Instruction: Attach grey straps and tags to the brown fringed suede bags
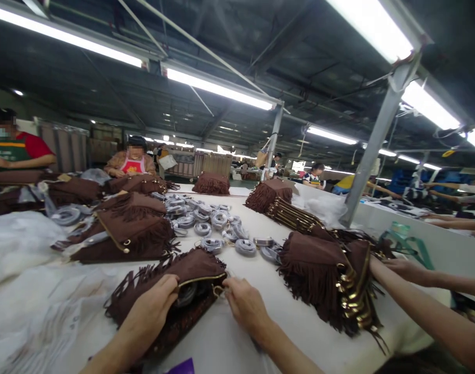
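Note:
A brown fringed bag (196, 266) lies on the white table, its gold zipper gaping toward me. Inside the opening a wrapped coil (186, 295) shows faintly in shadow. My left hand (154, 306) is closed on the bag's near opening edge. At the right end of the zipper, my right hand (245, 304) pinches the corner of the bag beside a gold ring (219, 291). Just beyond the bag lie several grey straps (220, 221), coiled and wrapped in clear plastic.
Stacked fringed bags (315, 259) stand at right, with a co-worker's arms (420, 296) reaching to them. More brown bags (138, 223) are piled at left, near white plastic sheets (46, 296). Seated people (134, 161) work behind. A metal post (378, 140) rises at right.

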`<action>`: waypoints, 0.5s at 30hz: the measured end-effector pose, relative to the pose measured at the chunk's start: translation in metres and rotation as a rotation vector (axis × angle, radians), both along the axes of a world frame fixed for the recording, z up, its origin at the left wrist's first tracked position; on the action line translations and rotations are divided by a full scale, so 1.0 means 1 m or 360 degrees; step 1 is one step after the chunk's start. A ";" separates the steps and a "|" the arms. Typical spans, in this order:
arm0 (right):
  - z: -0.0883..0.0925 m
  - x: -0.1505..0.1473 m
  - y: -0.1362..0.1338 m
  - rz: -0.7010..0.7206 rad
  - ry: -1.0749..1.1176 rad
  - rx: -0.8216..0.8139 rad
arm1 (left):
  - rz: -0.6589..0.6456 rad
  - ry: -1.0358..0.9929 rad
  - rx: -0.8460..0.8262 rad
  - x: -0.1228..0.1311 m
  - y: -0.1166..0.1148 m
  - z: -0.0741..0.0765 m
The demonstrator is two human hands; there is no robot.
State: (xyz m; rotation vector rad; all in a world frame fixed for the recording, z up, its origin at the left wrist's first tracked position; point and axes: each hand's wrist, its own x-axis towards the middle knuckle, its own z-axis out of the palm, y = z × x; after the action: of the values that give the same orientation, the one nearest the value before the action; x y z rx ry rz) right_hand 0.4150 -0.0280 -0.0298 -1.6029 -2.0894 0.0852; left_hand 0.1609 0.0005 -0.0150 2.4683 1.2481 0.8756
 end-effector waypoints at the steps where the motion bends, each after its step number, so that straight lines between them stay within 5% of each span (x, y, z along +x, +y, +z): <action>1: 0.000 -0.001 0.002 -0.0081 0.0090 -0.0061 | -0.0001 -0.0026 -0.0006 0.000 0.001 0.007; 4: -0.005 -0.017 0.014 -0.0052 0.0293 -0.0232 | -0.0040 0.0007 -0.0010 0.003 0.001 0.015; 8: -0.007 -0.045 0.027 0.0077 0.0536 -0.0314 | -0.0198 0.0208 0.0033 0.001 -0.003 0.005; 13: -0.004 -0.043 0.019 0.0630 0.1541 -0.0802 | -0.0312 0.0203 -0.0081 -0.015 -0.010 -0.004; 15: -0.008 -0.042 0.013 0.0600 0.1767 -0.0934 | -0.0296 0.0128 -0.0148 -0.019 -0.012 -0.004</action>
State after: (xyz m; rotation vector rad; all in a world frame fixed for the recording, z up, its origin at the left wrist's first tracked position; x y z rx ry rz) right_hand 0.3731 -0.0150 -0.0373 -0.9602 -1.4324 1.4533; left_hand 0.1421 -0.0111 -0.0188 2.5173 1.0372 0.6621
